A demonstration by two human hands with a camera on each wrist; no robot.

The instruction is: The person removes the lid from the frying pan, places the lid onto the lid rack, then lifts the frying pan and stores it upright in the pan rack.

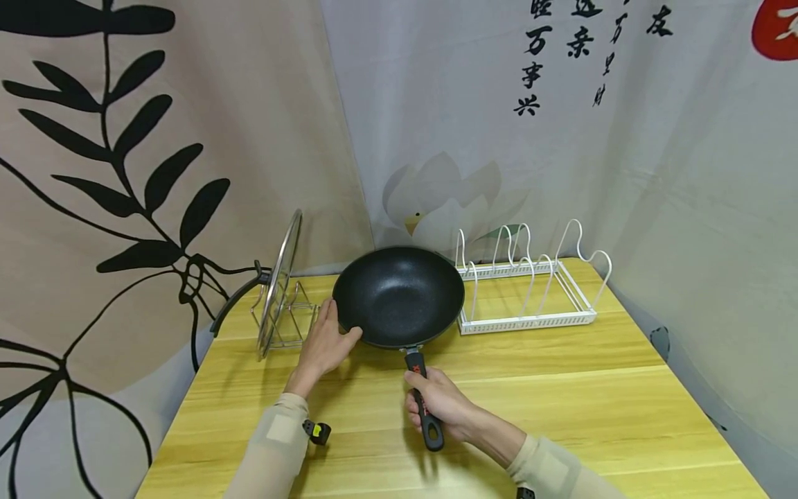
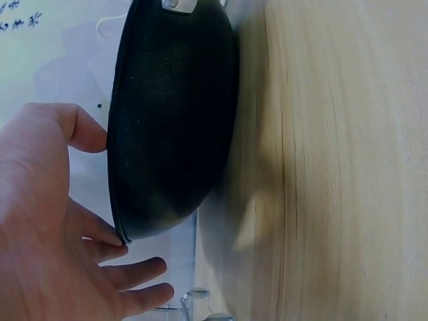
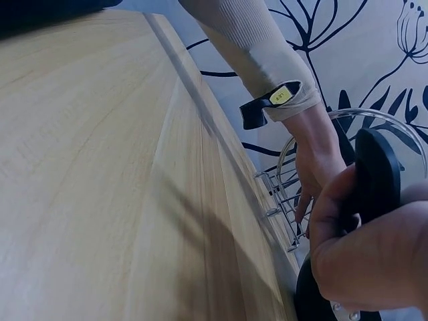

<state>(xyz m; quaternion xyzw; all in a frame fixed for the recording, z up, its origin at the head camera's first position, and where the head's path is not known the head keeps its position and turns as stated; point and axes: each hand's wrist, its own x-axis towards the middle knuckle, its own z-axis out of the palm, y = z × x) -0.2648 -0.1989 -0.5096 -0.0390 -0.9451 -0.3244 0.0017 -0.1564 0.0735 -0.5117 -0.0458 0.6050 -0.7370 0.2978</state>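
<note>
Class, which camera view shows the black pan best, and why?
The head view shows the pan most fully, its inside and handle together. The left wrist view shows its outer side, cut off at the top; the right wrist view shows only parts around the right hand.

**Covered, cropped and unreadable parts**

In the head view, the round black frying pan (image 1: 402,294) hides its own underside; the black handle (image 1: 425,410) covers part of the bare right hand (image 1: 454,407), and the red lettering (image 1: 416,369) is too small to read. The left wrist view crops the pan at the top and the bare left hand (image 2: 40,234) at the left. In the right wrist view, the right edge cuts the right hand, which partly hides the left.
</note>
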